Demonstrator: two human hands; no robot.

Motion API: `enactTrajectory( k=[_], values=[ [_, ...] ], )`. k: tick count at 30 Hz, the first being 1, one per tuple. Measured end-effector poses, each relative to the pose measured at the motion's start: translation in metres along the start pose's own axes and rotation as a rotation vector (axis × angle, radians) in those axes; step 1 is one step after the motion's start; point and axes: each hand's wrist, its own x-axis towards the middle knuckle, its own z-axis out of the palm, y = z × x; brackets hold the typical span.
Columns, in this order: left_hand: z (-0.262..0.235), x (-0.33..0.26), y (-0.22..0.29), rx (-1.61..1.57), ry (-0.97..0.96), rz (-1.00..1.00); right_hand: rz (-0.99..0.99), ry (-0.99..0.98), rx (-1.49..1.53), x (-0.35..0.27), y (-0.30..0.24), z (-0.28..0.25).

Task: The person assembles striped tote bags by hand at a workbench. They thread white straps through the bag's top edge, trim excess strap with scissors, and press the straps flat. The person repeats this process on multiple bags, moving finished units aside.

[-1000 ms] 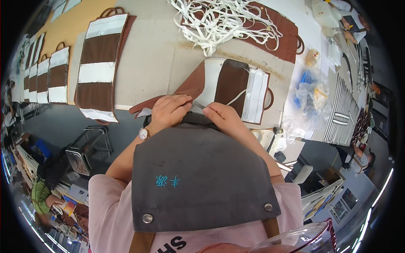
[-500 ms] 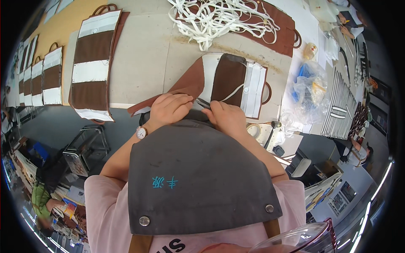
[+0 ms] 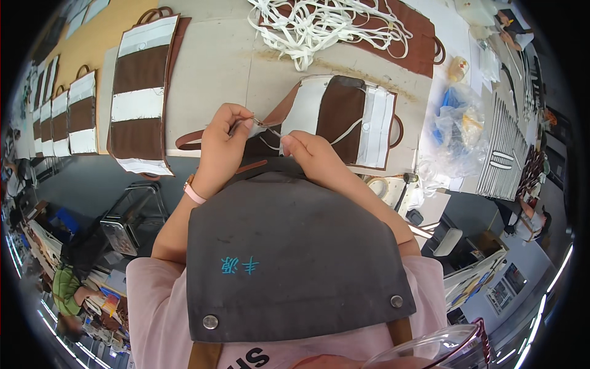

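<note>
Left hand fingers pinched together on a small metal tool and the end of a white strap; right hand fingers clamped on the strap just beside. Brown-and-white bag lies flat on the table edge. Looks like threading; next calls for pulling the strap taut. Loose strap pile beyond.

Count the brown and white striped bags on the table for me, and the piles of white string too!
Brown and white bags laid flat in the row at left: 4 that can be told; the far ones blur.
Brown and white bag by the hands: 1
Piles of white cord: 1
Total: 6
</note>
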Motion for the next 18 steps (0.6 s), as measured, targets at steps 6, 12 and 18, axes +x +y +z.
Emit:
enactTrajectory(
  k=[6, 12, 18],
  values=[
    [-0.003, 0.003, -0.002, -0.036, -0.037, -0.024, 0.252, -0.225, 0.426, 0.007, -0.002, -0.005],
    [0.000, 0.005, 0.001, -0.056, -0.043, -0.061, 0.313, -0.248, 0.605, 0.012, -0.001, -0.002],
    [-0.004, 0.013, 0.001, -0.107, -0.059, -0.085, 0.394, -0.292, 0.851, 0.016, -0.008, -0.001]
  ],
)
